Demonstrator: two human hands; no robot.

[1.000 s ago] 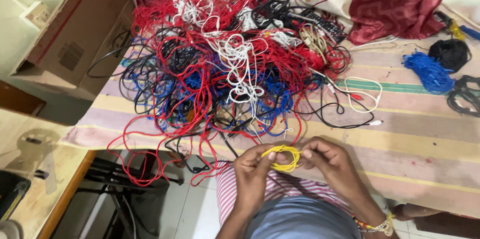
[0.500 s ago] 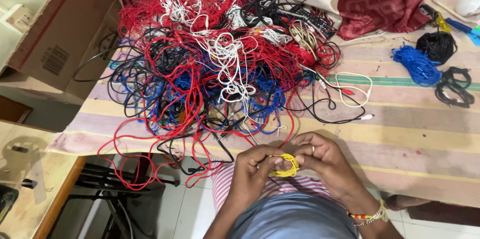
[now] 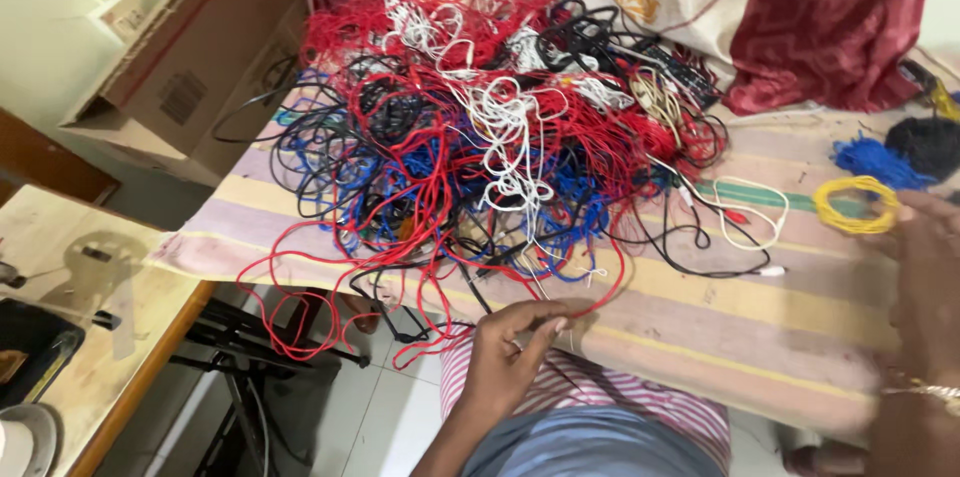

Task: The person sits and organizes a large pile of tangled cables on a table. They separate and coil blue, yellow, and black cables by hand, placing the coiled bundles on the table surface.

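Here the small yellow wire coil (image 3: 853, 205) sits at the right of the scene, pinched at its edge by the fingers (image 3: 915, 209) of the right hand (image 3: 925, 267), above the striped worktop (image 3: 800, 327). The left hand (image 3: 510, 352), fingers loosely curled, touches a red wire (image 3: 560, 305) at the near edge. With such a light pinch, the coil could slip and spring open, or drop into the big tangled wire pile (image 3: 480, 137).
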